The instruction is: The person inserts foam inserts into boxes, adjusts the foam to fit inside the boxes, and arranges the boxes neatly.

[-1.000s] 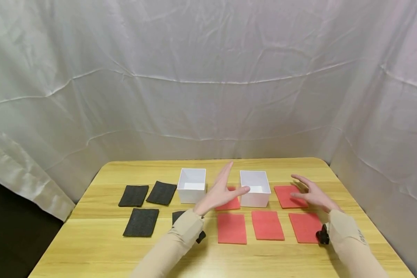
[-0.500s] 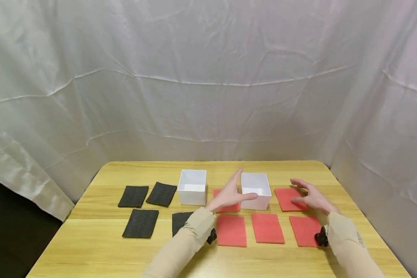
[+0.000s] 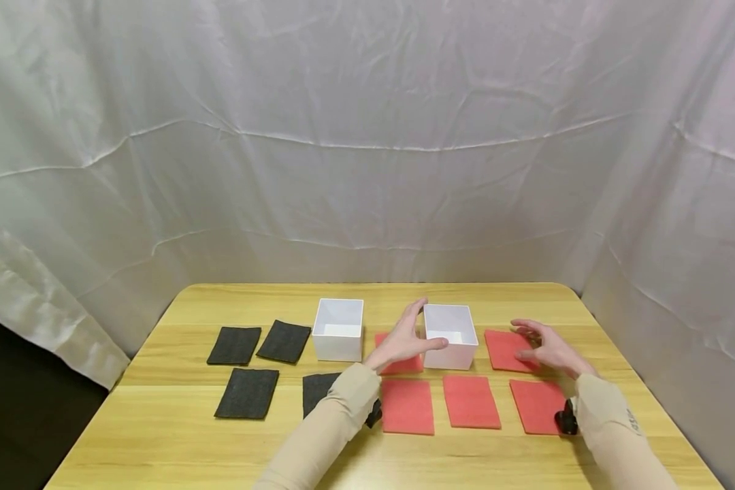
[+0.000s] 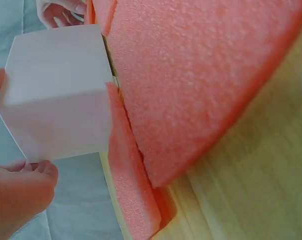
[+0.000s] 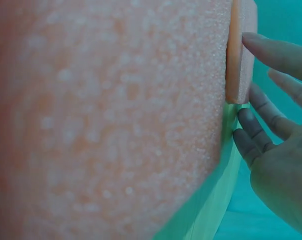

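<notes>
My left hand (image 3: 401, 341) is at the left side of the right-hand white box (image 3: 450, 354), thumb at its front wall and fingers toward the back left corner. In the left wrist view, digits touch two edges of this box (image 4: 56, 95). Over at the right, my right hand (image 3: 551, 347) pinches the back right red foam sheet (image 3: 505, 350). The right wrist view has the thumb against that sheet (image 5: 247, 65) and the other fingers curved toward its lower edge. A large red foam surface (image 5: 116, 120) fills much of that view.
Another white box (image 3: 338, 347) stands to the left. Several black foam sheets (image 3: 247, 393) lie at the table's left, one partly under the left forearm. More red foam sheets (image 3: 470, 401) lie in front of the right-hand box. A pale curtain (image 3: 367, 190) closes off the back.
My left hand has moved right and nearer to the right-hand box. My right hand has come down onto the back right red sheet, its fingers closing, and that sheet has shifted slightly.
</notes>
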A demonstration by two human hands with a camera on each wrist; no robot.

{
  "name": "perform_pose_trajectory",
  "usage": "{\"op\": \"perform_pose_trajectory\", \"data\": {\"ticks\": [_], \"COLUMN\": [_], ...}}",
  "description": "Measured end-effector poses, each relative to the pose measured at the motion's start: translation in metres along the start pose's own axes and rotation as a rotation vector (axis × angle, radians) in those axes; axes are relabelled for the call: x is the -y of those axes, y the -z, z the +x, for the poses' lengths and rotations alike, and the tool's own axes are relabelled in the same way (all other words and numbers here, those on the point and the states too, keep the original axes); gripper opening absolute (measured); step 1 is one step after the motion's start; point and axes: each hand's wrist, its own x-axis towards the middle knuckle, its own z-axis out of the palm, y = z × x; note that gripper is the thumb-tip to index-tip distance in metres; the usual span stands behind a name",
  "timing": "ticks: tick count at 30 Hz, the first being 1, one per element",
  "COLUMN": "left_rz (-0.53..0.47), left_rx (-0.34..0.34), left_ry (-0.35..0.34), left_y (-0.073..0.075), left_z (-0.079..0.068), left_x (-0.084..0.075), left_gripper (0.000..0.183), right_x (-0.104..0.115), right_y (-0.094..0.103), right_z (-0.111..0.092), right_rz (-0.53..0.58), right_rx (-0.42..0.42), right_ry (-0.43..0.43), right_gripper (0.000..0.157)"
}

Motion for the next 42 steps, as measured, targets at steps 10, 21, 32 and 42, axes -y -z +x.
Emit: {"op": "perform_pose_trajectory", "data": {"ticks": [10,21,32,42], "left_rz": [0.007,0.044,0.005,0.002], "left_rx": [0.008,0.013,0.001,0.004], "left_ry": [-0.002,0.027,0.033,0.029], "left_y": [0.002,0.003,0.002,0.002], "left_z": [-0.002,0.000,0.000,-0.001], "left_x": [-0.001,0.001,0.003,0.002], "left_gripper": [0.101,0.102,0.102,0.102], "right_x": [0.006,0.011,0.019,0.031], "right_y": [0.001,0.002,0.011,0.019], "right_z": [-0.001,0.000,-0.008,-0.012], "right_rz": [-0.047,-0.048,0.044,0.222], "right_rx": [-0.015,-0.046,-0.053,-0.103], "right_ry": [-0.068,-0.063,0.007,0.053], "right_gripper": [0.067,0.053,0.049,0.049]}}
